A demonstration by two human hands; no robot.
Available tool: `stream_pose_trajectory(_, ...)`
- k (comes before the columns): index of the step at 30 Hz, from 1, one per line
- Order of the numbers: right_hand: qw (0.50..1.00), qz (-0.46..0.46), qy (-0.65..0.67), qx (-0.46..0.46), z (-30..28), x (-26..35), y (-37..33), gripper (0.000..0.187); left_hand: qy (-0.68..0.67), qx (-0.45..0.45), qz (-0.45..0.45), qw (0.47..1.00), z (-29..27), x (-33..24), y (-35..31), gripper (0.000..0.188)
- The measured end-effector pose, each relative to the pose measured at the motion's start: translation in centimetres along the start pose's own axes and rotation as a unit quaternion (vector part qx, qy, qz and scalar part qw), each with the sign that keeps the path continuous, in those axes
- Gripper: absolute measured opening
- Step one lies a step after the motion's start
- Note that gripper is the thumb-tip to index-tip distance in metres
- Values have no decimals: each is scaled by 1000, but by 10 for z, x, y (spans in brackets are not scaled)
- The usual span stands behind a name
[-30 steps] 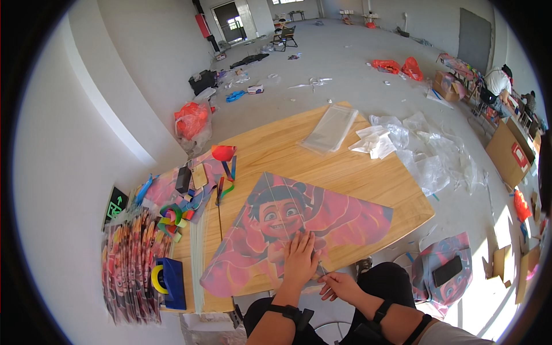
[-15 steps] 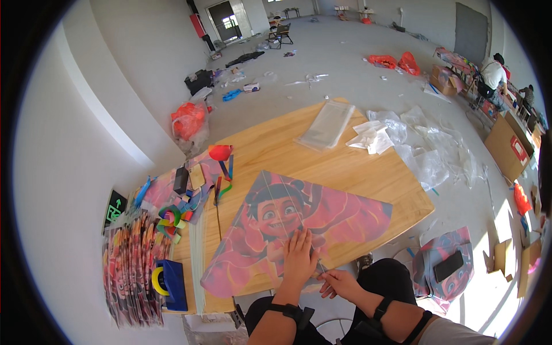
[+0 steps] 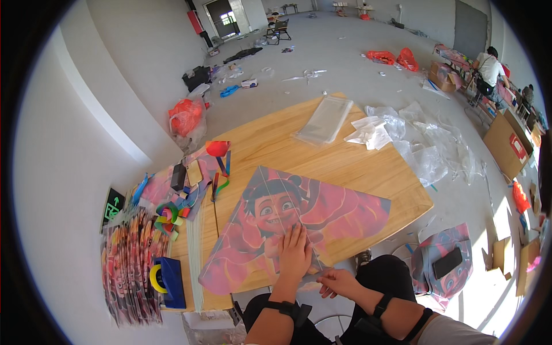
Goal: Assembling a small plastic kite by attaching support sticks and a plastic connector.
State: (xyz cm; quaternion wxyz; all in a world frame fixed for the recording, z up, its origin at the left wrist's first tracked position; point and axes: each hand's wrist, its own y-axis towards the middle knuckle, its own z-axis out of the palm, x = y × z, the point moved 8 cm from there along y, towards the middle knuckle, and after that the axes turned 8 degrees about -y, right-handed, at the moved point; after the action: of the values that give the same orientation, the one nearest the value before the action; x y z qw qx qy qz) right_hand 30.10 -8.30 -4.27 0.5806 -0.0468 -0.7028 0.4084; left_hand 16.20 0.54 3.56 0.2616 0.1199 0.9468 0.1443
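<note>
A triangular kite [image 3: 339, 207], printed with a cartoon child among red and purple flames, lies on the wooden table with its lower edge toward me. Thin pale rods or lines run across it from the top corner. My left hand [image 3: 295, 253] rests flat on the middle of the kite, fingers stretched out and slightly apart. Just right of it, at the kite's near edge, my right hand [image 3: 338, 283] is closed in a pinch. Whatever lies between its fingertips is too small to make out.
Left on the wooden table [image 3: 259, 138] are pale thin rods [image 3: 196, 259], a blue tape dispenser [image 3: 171, 282], colourful ribbon rolls [image 3: 167, 213] and stacked printed sheets [image 3: 129, 270]. Clear plastic sleeves [image 3: 325, 119] lie at the far end. A phone [image 3: 447, 263] sits right. A person [image 3: 490, 69] works far right.
My right hand's fingertips have drawn slightly away from the left hand, down toward the near edge. My left hand stays flat on the kite. The view has shifted slightly.
</note>
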Motion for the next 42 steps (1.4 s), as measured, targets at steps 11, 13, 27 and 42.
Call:
stream_pose_trajectory(11,999,20,-9,29,5,-5,0,32,-1,0,-1,1000,4,1,0,54)
stream_pose_trajectory(13,998,27,-21,43,7,-6,0,32,0,1,-2,1000,5,2,0,54)
stream_pose_trajectory(27,998,33,-14,45,8,-6,-1,37,-4,-7,-8,1000,4,4,1,50)
stream_pose_trajectory(42,999,24,0,41,7,-8,0,43,12,-7,-12,1000,4,1,4,50)
